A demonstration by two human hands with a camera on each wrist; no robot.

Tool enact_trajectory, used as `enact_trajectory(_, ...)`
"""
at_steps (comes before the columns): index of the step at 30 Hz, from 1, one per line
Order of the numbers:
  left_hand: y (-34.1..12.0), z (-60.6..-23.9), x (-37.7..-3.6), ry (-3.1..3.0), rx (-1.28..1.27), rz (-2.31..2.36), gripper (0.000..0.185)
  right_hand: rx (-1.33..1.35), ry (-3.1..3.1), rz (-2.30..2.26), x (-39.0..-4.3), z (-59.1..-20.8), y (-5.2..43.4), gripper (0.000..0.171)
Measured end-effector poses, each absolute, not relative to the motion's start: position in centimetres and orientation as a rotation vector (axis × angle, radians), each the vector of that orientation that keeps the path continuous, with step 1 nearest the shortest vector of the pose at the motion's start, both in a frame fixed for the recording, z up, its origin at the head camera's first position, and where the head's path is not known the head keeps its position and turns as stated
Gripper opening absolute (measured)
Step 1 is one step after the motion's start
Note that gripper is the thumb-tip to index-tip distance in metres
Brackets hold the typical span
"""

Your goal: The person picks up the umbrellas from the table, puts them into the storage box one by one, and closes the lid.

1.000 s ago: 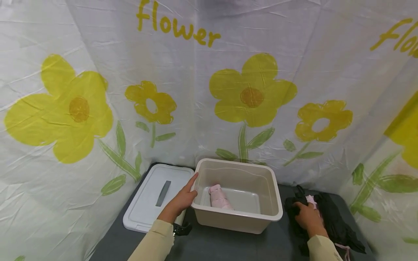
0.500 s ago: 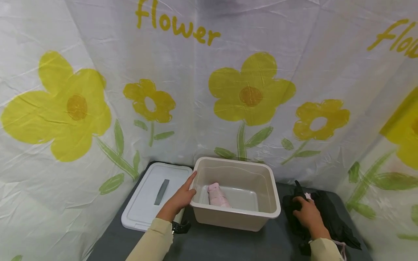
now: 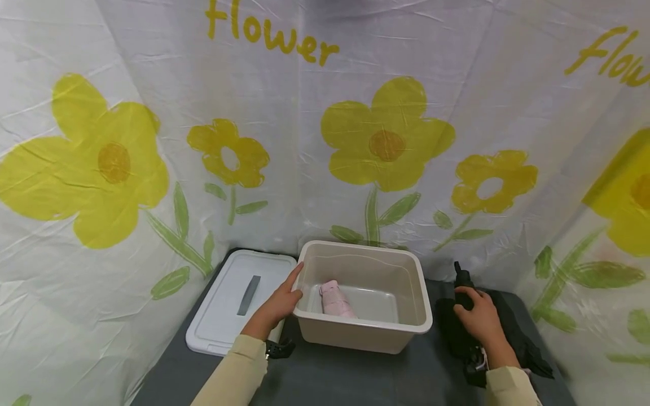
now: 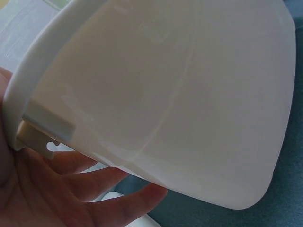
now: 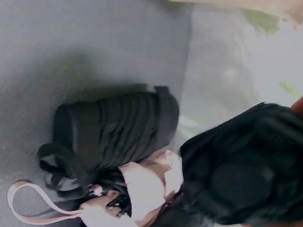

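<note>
My left hand (image 3: 276, 304) rests against the left rim of a beige plastic bin (image 3: 363, 332), its index finger along the edge. In the left wrist view, several spread fingers (image 4: 125, 203) reach under the rim beside the outer wall. Inside the bin lies a pink folded umbrella (image 3: 336, 299). My right hand (image 3: 479, 316) holds a black folded umbrella (image 5: 241, 165), raised a little, with its dark round end facing the right wrist camera. Below it, another black folded umbrella (image 5: 118, 127) lies on the table with a pink one (image 5: 147, 184) beside it.
A white lid (image 3: 228, 304) with a grey handle lies left of the bin on the dark grey table (image 3: 355, 378). A pink strap loop (image 5: 28, 220) trails beside the umbrellas. A flower-printed curtain (image 3: 304, 169) hangs behind.
My right hand has risen slightly with the black umbrella, whose strap end now stands up above the fingers. The pink umbrella beside it has become hidden in the head view. My left hand stays on the bin.
</note>
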State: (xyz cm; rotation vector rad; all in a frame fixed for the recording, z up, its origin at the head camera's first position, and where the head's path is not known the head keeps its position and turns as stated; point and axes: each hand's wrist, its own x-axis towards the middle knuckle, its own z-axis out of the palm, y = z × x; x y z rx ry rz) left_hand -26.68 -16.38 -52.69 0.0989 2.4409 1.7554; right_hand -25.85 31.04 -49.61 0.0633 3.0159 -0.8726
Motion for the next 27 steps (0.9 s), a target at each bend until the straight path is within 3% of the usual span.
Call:
enact_trajectory(6,-16.4,-52.6,-26.7,2.431,0.094,1.758,0.074,0.124,3.024,-0.979,-26.1,-48.2,30.3,0.057)
enact_trajectory(27,-16.2,-52.5,-26.5,2.41,0.094,1.765,0.074,-0.157,3.037,-1.058,-25.6,-42.7,27.2,0.052)
